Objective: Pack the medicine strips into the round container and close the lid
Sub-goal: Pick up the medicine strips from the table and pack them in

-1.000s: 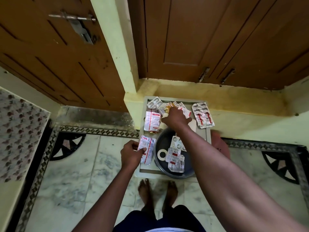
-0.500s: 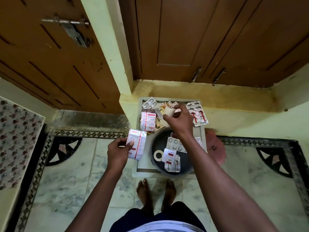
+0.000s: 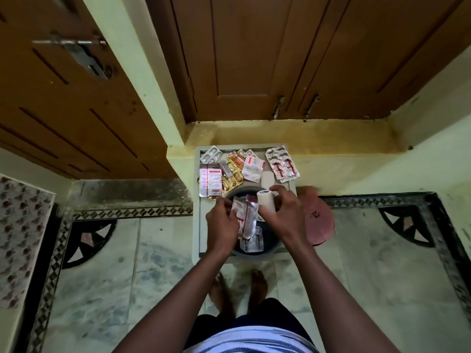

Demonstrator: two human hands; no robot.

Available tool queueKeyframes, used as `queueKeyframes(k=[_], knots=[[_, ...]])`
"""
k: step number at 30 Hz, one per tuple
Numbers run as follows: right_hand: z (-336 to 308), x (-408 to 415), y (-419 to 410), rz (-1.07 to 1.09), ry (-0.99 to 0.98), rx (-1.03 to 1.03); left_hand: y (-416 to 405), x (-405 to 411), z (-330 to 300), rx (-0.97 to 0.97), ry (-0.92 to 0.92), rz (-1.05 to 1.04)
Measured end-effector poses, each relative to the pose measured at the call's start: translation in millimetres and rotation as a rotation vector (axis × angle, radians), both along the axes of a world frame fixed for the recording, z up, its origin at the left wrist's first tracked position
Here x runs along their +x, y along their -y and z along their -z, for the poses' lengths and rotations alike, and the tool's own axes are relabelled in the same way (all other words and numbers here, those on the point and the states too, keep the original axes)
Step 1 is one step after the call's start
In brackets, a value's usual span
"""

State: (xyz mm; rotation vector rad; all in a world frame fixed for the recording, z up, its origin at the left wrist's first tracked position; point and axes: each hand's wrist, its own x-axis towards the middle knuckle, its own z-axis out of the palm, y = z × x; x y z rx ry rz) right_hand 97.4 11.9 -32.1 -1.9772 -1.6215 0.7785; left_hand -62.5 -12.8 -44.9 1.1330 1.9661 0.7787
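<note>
Bare feet on the marble floor, the person leans over the round container. The left hand has its fingers pinched on a red-and-white medicine strip above the container's mouth; the right hand grips a white tape roll. To my eye, the strip should go in flat on those already inside, so the lid will seat. The container rests on a small grey desk, the reddish lid just beside it. More loose strips lie at the far end, below brown wooden doors.
</note>
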Motion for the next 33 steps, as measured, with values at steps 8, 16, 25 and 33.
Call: queueKeyframes(k=[8,16,25,33], knots=[[8.5,-5.2,10.0,-0.100,0.442,-0.126,6.2,11.0,16.7,0.125,-0.355,0.353],[16.7,-12.9,15.5,-0.171,0.734,-0.159,8.5,-9.3,41.9,0.180,-0.603,0.718],[22.3,-11.6,-11.1,-0.134,0.550,0.037,-50.2,-39.0,13.6,0.207,-0.279,-0.048],[43.7,-8.3,-34.4,-0.158,0.408,-0.017,-106.1,-69.9,48.4,-0.232,-0.297,-0.098]])
